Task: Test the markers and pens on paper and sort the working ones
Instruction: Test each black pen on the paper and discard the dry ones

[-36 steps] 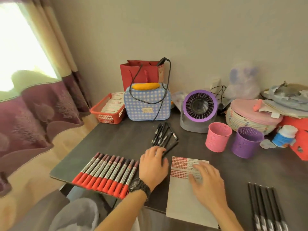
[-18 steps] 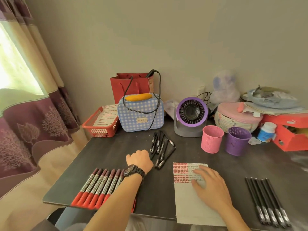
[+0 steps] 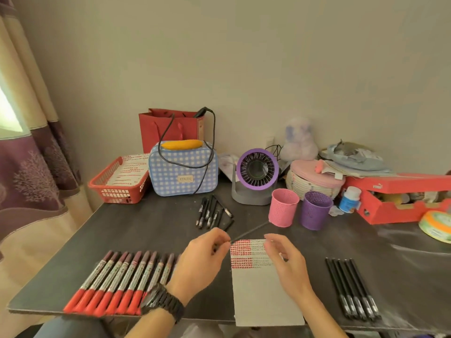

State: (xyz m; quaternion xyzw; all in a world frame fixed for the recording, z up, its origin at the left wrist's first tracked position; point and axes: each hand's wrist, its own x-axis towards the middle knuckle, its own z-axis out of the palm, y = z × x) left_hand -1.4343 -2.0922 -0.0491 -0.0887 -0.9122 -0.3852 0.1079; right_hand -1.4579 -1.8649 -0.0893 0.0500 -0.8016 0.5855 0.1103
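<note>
Pen [image 3: 249, 232], thin and black, is pinched at its near end in our left hand [image 3: 200, 259] and slants above the paper [image 3: 263, 293]. Our right hand [image 3: 290, 267] hovers beside it, fingers loose, grasping nothing. We judge a test is starting: next the right hand probably uncaps it, then we scribble.

Two mesh cups [image 3: 283, 208], one paper sheet [image 3: 263, 293], one fan [image 3: 256, 170], one basket [image 3: 117, 191], about nine red markers [image 3: 127, 281], one held pen [image 3: 249, 231].
</note>
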